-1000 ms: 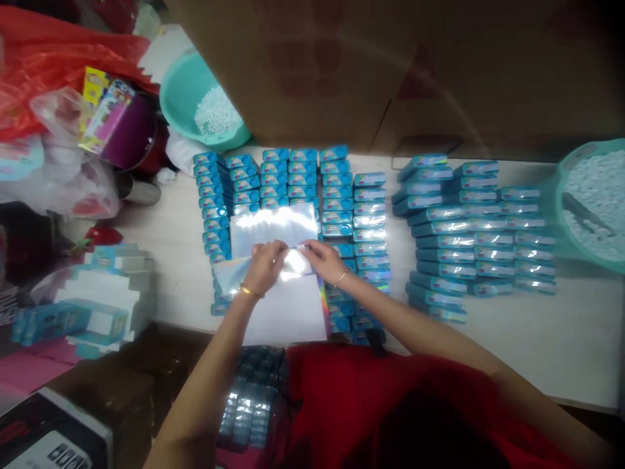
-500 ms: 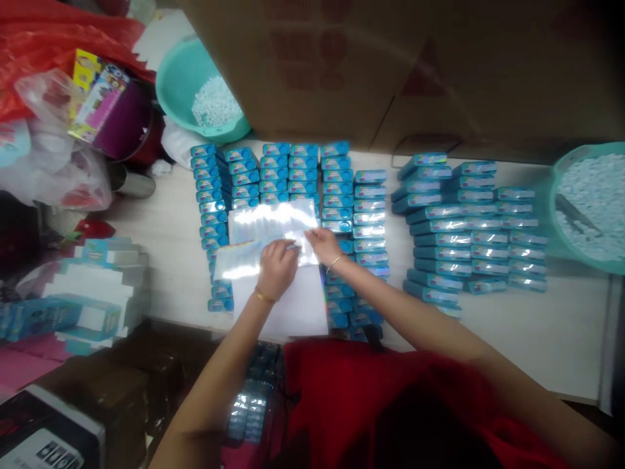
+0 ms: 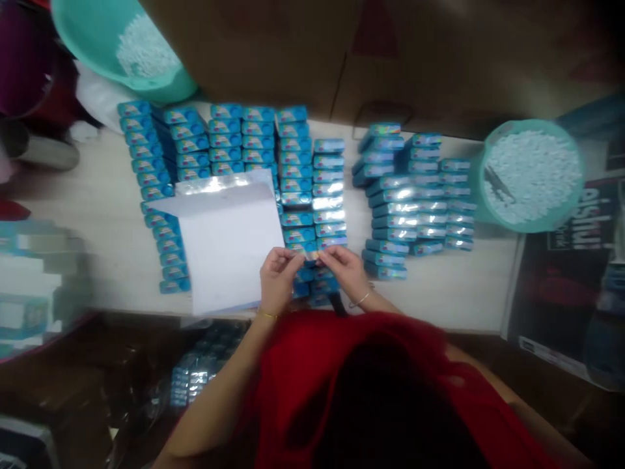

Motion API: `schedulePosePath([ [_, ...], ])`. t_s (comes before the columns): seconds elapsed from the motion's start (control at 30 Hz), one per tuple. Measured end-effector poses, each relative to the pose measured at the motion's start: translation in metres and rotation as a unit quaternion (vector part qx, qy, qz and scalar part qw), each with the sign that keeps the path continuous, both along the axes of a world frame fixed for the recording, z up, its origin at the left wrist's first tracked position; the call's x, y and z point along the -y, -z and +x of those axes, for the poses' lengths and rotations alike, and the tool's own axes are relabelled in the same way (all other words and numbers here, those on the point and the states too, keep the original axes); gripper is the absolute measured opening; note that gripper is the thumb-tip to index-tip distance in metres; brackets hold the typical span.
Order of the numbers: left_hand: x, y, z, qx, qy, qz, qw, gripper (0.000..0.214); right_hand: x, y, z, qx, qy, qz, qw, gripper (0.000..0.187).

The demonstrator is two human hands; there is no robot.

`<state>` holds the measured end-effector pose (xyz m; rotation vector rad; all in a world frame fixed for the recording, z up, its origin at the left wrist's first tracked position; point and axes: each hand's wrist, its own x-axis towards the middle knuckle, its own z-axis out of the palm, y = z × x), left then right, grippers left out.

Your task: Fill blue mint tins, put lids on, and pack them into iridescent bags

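My left hand (image 3: 279, 277) and my right hand (image 3: 346, 268) face each other near the table's front edge. Between their pinched fingertips is a small shiny sticker (image 3: 311, 255), blurred and partly covered by the fingers. Left of my hands lie sticker sheets (image 3: 229, 244), white over most of their area, with a shiny part at the top. They rest on rows of blue boxes (image 3: 225, 140). More blue boxes (image 3: 293, 168) stand right behind and below my fingers, and some in the column to the right (image 3: 329, 189) bear a shiny strip.
Further right is another group of blue boxes (image 3: 410, 212). A green basin (image 3: 532, 225) with white pieces and a dark tool (image 3: 499, 184) stands beyond it. Another green basin (image 3: 92, 39) is at the back left. Large cardboard (image 3: 273, 58) walls off the back; flattened cartons (image 3: 39, 273) lie left.
Both hands have come away from the shiny sheets toward the right and nearer my body, with the small sticker between them. The top sheet now shows its white side. The view has shifted right.
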<state>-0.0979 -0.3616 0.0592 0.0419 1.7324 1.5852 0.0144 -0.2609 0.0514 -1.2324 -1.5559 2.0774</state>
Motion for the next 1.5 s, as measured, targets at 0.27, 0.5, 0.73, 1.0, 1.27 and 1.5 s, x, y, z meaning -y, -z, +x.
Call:
schedulePosePath([
  [0.27,0.0,0.041,0.061,-0.196,0.18,-0.082,0.96,0.015,0.001,0.029,0.083,0.125,0.002,0.136,0.983,0.028],
  [0.5,0.003,0.056,0.069,-0.364,0.248,-0.222,0.87,0.01,-0.004,0.063,0.089,0.161,-0.103,0.303,0.934,0.025],
  [0.73,-0.001,0.06,0.074,-0.404,0.273,-0.263,0.833,0.011,-0.011,0.077,0.088,0.186,-0.179,0.391,0.883,0.026],
  [1.0,-0.005,0.064,0.073,-0.426,0.288,-0.3,0.803,0.012,-0.006,0.097,0.091,0.178,-0.128,0.335,0.916,0.024],
  [1.27,0.022,0.06,0.07,-0.494,0.463,-0.244,0.694,0.042,0.017,0.101,0.11,0.123,-0.144,0.311,0.932,0.041],
  [1.5,-0.008,0.017,-0.004,-0.569,0.42,-0.128,0.696,0.03,-0.007,0.074,0.084,0.194,-0.156,0.396,0.884,0.046],
])
